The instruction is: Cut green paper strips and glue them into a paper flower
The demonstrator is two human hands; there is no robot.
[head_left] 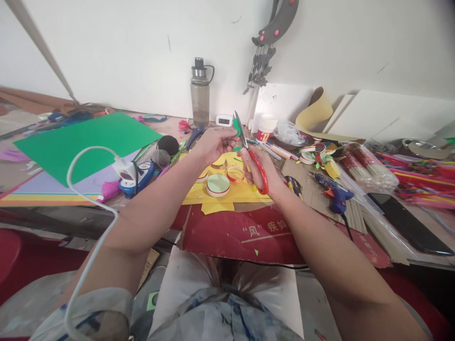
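Observation:
My left hand [217, 143] pinches a small piece of green paper [236, 127] above the table. Scissors [262, 171] with red handles are in my right hand [259, 166], their blades pointing up beside the green piece. Whether the blades touch the paper I cannot tell. Below my hands, a round box with a pale green top [218, 185] and a red and gold ring [235, 174] sit on yellow sheets [194, 196]. Another ring [219, 164] lies behind them, partly hidden.
A large green sheet [92, 142] lies at left, near a white cable [93, 265]. A water bottle [200, 97] and paper cups [266, 128] stand at the back. To the right are a blue glue gun [339, 199] and a phone [408, 222]. Red cardboard [227, 237] covers the front edge.

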